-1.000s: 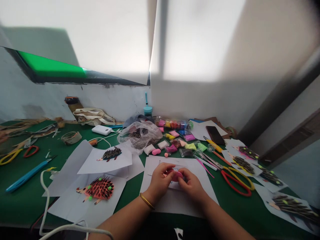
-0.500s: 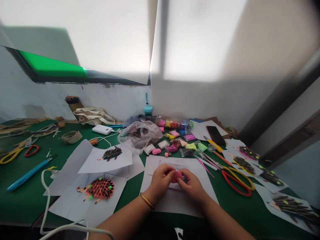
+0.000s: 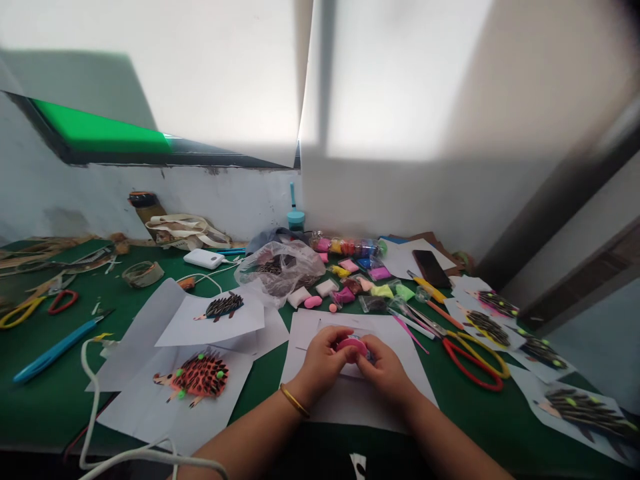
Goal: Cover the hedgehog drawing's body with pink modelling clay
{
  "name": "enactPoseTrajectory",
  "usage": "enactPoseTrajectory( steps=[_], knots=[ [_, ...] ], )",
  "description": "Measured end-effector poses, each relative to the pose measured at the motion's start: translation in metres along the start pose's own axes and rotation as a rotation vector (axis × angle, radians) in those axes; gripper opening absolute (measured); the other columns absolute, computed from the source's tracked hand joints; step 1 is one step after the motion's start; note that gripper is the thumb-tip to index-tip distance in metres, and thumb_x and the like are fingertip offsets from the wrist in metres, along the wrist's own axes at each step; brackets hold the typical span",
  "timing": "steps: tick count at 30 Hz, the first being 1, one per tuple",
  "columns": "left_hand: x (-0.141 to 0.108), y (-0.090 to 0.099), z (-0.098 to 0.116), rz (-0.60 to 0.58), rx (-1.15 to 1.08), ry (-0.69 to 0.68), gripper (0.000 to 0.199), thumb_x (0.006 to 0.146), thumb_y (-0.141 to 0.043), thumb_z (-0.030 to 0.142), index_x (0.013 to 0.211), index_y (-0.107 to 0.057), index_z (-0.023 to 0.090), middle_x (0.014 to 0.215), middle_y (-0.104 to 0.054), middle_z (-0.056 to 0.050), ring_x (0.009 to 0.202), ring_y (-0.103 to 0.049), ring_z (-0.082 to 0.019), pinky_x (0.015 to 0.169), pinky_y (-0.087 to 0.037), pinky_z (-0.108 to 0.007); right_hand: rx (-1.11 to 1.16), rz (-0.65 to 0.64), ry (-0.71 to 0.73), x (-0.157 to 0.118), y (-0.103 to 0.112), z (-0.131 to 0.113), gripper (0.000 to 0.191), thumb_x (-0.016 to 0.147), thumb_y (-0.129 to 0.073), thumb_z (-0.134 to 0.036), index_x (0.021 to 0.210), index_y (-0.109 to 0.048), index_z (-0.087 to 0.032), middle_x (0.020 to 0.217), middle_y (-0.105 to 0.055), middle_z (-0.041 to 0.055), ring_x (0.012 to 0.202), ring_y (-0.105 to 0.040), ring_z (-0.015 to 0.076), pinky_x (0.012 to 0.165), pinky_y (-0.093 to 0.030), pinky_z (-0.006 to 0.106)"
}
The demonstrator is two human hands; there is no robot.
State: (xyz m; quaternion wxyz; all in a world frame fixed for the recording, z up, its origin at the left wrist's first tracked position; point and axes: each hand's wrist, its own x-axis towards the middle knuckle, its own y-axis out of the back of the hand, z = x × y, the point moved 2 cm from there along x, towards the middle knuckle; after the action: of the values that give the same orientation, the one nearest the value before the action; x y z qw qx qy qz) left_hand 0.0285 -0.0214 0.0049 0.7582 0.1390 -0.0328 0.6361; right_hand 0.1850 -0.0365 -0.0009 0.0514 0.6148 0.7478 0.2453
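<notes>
Head view: I am holding the flattened pink piece [image 3: 353,347] between both hands, over the white paper [image 3: 360,407] on the green tabletop [image 3: 260,377]. It is lying to the right of my left grip [image 3: 325,357] and to the left of my right grip [image 3: 384,365], long axis running roughly crosswise. The left is covering more of it, pinching with thumb and fingers; the right is pinching the opposite edge. I am making out no legible brand or lettering on the coloured packets [image 3: 383,291] or dark phone [image 3: 431,269].
</notes>
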Motion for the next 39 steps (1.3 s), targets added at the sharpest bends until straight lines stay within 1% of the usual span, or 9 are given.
enactPoseTrajectory(
  steps=[4, 9, 13, 20, 24, 27, 31, 35, 39],
  knots=[
    [0.0004, -0.0007, 0.001, -0.015, -0.052, 0.029, 0.017, 0.077, -0.071, 0.033, 0.084, -0.07, 0.017, 0.083, -0.066, -0.004, 0.076, -0.063, -0.019, 0.069, -0.051, -0.029, -0.012, -0.005, 0.014, 0.0, -0.0004, 0.0004, 0.019, 0.089, -0.054, -0.033, 0.092, -0.067, -0.02, 0.094, -0.068, 0.0054, 0.092, -0.061, 0.0237, 0.083, -0.047, 0.035],
    [0.0013, -0.0006, 0.0011, -0.002, 0.006, -0.01, 0.02, 0.075, -0.073, 0.029, 0.091, -0.07, 0.019, 0.093, -0.067, -0.005, 0.088, -0.062, -0.021, 0.078, -0.05, -0.031, -0.038, -0.009, 0.013, 0.0001, -0.002, 0.0035, 0.019, 0.088, -0.054, -0.034, 0.092, -0.066, -0.02, 0.092, -0.067, 0.0058, 0.089, -0.061, 0.0239, 0.081, -0.047, 0.035],
    [0.0006, -0.002, -0.0032, -0.029, -0.066, 0.065, 0.019, 0.076, -0.072, 0.033, 0.076, -0.063, 0.017, 0.073, -0.062, -0.001, 0.069, -0.059, -0.016, 0.064, -0.048, -0.028, -0.052, -0.021, 0.022, 0.0009, -0.002, 0.0013, 0.016, 0.086, -0.055, -0.029, 0.091, -0.066, -0.019, 0.091, -0.067, 0.0055, 0.09, -0.061, 0.0236, 0.081, -0.047, 0.035],
    [-0.0011, -0.0018, 0.0012, -0.002, -0.084, 0.022, 0.027, 0.079, -0.07, 0.038, 0.096, -0.065, 0.017, 0.086, -0.065, -0.003, 0.077, -0.06, -0.017, 0.069, -0.049, -0.028, 0.071, 0.031, 0.033, 0.0001, 0.0008, 0.0012, 0.016, 0.089, -0.054, -0.032, 0.092, -0.064, -0.02, 0.094, -0.067, 0.0046, 0.091, -0.06, 0.0223, 0.083, -0.046, 0.034],
    [-0.0007, -0.0019, 0.0037, -0.025, -0.023, 0.011, 0.025, 0.082, -0.068, 0.041, 0.081, -0.067, 0.016, 0.079, -0.066, -0.004, 0.074, -0.06, -0.017, 0.068, -0.048, -0.028, 0.135, 0.055, -0.031, -0.001, 0.0009, 0.0036, 0.018, 0.09, -0.053, -0.036, 0.091, -0.06, -0.02, 0.088, -0.066, 0.0038, 0.085, -0.061, 0.0212, 0.077, -0.047, 0.032],
    [-0.0002, -0.0018, 0.0028, -0.042, -0.06, 0.03, 0.025, 0.083, -0.066, 0.04, 0.084, -0.066, 0.016, 0.077, -0.066, -0.004, 0.071, -0.061, -0.017, 0.067, -0.048, -0.028, 0.148, 0.041, -0.033, -0.0006, 0.0001, 0.0011, 0.022, 0.091, -0.053, -0.039, 0.092, -0.062, -0.02, 0.089, -0.066, 0.0042, 0.086, -0.061, 0.0213, 0.077, -0.047, 0.032],
    [0.0003, 0.0004, 0.002, 0.009, 0.032, 0.001, 0.023, 0.082, -0.067, 0.039, 0.081, -0.066, 0.016, 0.077, -0.064, -0.003, 0.07, -0.058, -0.016, 0.064, -0.046, -0.027, 0.088, 0.021, -0.054, -0.0006, -0.0012, -0.0004, 0.023, 0.09, -0.054, -0.04, 0.083, -0.062, -0.019, 0.084, -0.066, 0.0044, 0.083, -0.061, 0.0213, 0.075, -0.046, 0.032],
    [0.0003, 0.0021, 0.0017, 0.041, 0.051, -0.021, 0.023, 0.085, -0.061, 0.036, 0.076, -0.066, 0.016, 0.074, -0.063, -0.003, 0.071, -0.057, -0.017, 0.066, -0.046, -0.028, 0.063, 0.034, -0.055, -0.0015, -0.0006, 0.0011, 0.022, 0.088, -0.054, -0.039, 0.086, -0.062, -0.019, 0.087, -0.066, 0.0051, 0.083, -0.06, 0.022, 0.074, -0.046, 0.033],
    [0.0009, 0.0017, -0.0002, 0.029, -0.004, -0.013, 0.021, 0.084, -0.062, 0.036, 0.093, -0.068, 0.017, 0.086, -0.066, -0.005, 0.077, -0.06, -0.018, 0.071, -0.048, -0.029, 0.089, 0.018, -0.065, -0.0015, -0.0003, 0.0014, 0.022, 0.089, -0.052, -0.039, 0.085, -0.06, -0.019, 0.083, -0.065, 0.004, 0.079, -0.059, 0.0205, 0.069, -0.045, 0.031]
  ],
)
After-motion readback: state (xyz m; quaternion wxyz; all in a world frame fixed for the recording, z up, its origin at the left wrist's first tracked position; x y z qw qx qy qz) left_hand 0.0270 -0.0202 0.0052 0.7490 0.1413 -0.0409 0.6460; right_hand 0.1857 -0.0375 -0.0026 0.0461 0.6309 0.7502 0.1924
